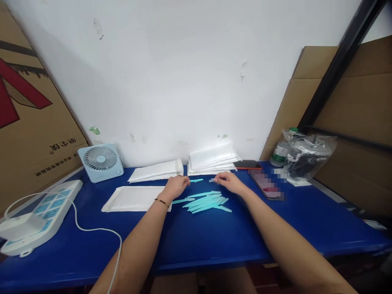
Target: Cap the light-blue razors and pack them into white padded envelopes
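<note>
Turquoise sticks (206,202) — well inside table edge (214,261)

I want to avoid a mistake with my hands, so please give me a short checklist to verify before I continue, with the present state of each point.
1. Left hand has a turquoise stick at its fingertips: ok.
2. Right hand pinches the small pale piece: ok, it seems.
3. Loose turquoise sticks all lie neatly parallel: not ok, several are fanned and crossed.
4. Front white packet is open: cannot tell.
5. White cable is free of the left forearm: cannot tell; they overlap in this view.
</note>
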A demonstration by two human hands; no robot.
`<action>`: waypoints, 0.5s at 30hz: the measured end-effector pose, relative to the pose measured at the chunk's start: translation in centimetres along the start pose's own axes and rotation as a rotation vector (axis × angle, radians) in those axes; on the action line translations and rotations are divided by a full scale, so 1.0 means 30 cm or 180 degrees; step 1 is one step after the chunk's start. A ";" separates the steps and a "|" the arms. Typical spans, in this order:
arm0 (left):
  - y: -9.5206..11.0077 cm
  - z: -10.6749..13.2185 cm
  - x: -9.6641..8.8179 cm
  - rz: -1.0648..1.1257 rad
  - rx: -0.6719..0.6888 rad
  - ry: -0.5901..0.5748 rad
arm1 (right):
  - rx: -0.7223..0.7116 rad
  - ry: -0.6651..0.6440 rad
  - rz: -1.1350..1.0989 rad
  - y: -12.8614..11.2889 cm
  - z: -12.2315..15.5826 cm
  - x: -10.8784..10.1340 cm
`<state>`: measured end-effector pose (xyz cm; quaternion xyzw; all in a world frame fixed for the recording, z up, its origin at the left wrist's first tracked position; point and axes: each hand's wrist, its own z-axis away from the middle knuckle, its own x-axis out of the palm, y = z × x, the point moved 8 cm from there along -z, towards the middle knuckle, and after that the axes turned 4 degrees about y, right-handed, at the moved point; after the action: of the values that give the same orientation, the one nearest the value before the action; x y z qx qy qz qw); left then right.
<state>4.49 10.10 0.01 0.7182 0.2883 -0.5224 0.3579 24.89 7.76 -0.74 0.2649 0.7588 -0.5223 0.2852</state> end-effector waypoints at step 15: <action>0.099 0.019 0.065 0.0601 0.0528 -0.0186 | 0.0138 -0.0486 0.0353 -0.013 0.073 0.050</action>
<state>7.09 8.01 -1.35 0.7538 0.1646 -0.5291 0.3531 23.91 5.71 -2.19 0.2720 0.7075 -0.5407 0.3648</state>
